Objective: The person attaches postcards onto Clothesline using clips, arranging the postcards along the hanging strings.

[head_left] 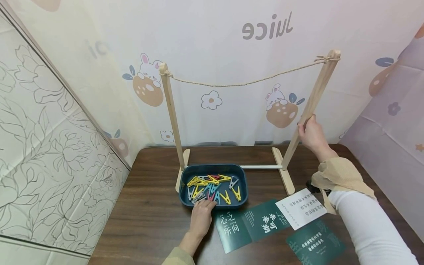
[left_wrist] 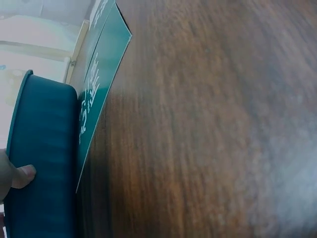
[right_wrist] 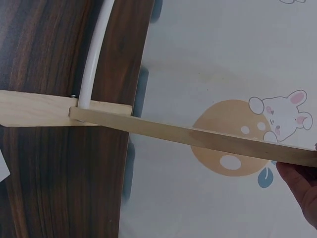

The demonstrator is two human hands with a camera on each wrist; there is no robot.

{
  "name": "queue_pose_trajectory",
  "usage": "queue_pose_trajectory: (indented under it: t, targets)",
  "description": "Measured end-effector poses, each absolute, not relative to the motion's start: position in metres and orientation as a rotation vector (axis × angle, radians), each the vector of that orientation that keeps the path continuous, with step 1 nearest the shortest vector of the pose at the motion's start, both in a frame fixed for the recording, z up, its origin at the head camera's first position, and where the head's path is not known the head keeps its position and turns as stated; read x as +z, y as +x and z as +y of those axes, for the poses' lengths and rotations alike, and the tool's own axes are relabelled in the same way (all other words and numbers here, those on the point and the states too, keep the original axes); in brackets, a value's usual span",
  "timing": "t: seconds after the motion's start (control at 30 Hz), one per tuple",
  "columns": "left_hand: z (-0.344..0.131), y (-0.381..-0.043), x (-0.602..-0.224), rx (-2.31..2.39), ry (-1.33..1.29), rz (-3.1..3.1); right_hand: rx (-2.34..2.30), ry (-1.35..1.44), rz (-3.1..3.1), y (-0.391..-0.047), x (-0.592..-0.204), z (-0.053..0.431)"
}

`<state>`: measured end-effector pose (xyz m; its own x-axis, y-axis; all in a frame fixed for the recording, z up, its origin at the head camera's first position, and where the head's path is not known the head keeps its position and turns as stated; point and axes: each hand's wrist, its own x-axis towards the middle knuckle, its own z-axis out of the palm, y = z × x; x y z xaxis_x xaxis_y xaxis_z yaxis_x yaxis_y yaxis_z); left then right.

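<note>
My left hand (head_left: 201, 218) holds the near rim of a dark blue plastic bin (head_left: 243, 169). In the left wrist view its thumb (left_wrist: 26, 174) presses the bin's outer wall; the other fingers are mostly hidden. Inside the bin lie yellow, grey, blue and red clothespins (head_left: 226, 198). My right hand (head_left: 313, 136) grips the right post (head_left: 317, 94) of a wooden drying rack about midway up. A thin rope (head_left: 228, 86) sags between that post and the left post (head_left: 173, 110). The right wrist view shows the post's lower end joined to the foot (right_wrist: 34, 109).
Green cards (head_left: 232, 235) with white writing lie in front of the bin, with a white card (head_left: 301, 208) and another green card (head_left: 316, 243) to the right. A white crossbar (head_left: 260, 167) runs low between the feet. A patterned curtain (head_left: 212, 121) hangs behind the table.
</note>
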<state>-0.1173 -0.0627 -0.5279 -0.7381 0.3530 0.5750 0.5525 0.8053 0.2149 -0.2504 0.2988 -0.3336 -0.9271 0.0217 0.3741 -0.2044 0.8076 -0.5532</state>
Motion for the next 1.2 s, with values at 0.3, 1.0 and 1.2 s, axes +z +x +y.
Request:
queue_pose_trajectory:
  t: [0.3, 1.0, 1.2]
  targets:
    - [-0.071, -0.116, -0.520, -0.557, -0.701, -2.593, 0.877, 0.054, -2.683, -0.248, -0.333, 0.297]
    - [-0.088, -0.139, -0.495, -0.593, -0.699, -2.685, 0.970, -0.012, -2.594, -0.235, -0.329, 0.296]
    - [-0.091, -0.150, -0.486, -0.516, -0.713, -2.725, 1.060, -0.033, -2.550, -0.225, -0.331, 0.296]
